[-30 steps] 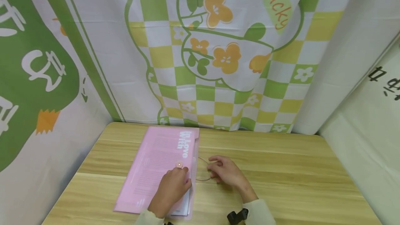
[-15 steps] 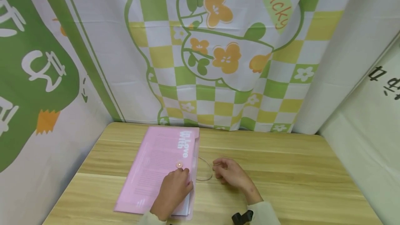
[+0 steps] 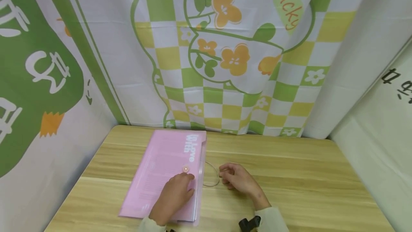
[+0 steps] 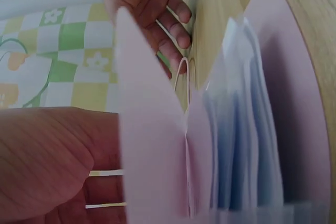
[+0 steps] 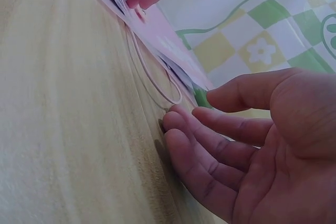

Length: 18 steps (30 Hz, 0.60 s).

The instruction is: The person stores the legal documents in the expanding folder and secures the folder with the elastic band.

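Note:
A pink plastic document folder with white lettering and a round button lies on the table. Papers show between its parted covers in the left wrist view. My left hand rests on the top cover, fingertips just below the button. From the folder's right edge a thin elastic cord sticks out in a loop. Beside that loop is my right hand, palm facing the folder and fingers loosely bent, with nothing held. In the right wrist view its fingertips are very near the loop's end; contact is unclear.
The wooden table extends to the right of the folder. A green and white checked curtain hangs along the back edge, with printed cloths at both sides. Each wrist wears a black device, the right one showing more clearly.
My right hand has released the elastic cord and drawn back slightly to the right. The loop now lies slack and rounded. My left hand stays on the folder with a slight shift.

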Each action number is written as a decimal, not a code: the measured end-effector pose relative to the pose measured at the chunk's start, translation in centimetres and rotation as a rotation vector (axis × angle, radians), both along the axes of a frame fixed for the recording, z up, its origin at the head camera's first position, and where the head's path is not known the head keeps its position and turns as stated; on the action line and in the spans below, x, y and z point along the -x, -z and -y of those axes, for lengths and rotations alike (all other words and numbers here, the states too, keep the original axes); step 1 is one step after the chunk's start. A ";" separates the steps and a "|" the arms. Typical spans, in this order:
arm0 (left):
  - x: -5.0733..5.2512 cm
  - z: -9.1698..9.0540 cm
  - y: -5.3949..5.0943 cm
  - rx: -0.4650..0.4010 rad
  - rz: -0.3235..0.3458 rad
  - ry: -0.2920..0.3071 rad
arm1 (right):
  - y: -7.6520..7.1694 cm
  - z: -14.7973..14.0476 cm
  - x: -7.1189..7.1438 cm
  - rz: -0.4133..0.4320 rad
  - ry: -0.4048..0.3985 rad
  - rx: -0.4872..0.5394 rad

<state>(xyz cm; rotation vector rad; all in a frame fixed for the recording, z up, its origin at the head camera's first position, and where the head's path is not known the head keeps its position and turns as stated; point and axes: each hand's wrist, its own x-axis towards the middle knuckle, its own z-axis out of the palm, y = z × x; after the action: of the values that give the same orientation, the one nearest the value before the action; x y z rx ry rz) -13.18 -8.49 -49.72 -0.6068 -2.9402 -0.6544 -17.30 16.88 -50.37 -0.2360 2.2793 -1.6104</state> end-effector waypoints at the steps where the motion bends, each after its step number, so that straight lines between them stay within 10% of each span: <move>1: 0.0 0.2 0.0 -0.014 0.009 -0.002 | 0.0 0.0 0.0 0.000 0.001 -0.001; 18: 0.6 3.2 0.1 0.029 0.004 -0.101 | 0.5 -0.2 0.0 0.018 0.014 0.011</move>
<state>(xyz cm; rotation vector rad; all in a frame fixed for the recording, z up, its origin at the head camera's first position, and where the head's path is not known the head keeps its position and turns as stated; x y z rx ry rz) -13.83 -11.64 -49.85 -0.4558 -2.9658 -0.6044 -17.31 17.05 -50.83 -0.2076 2.2642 -1.6266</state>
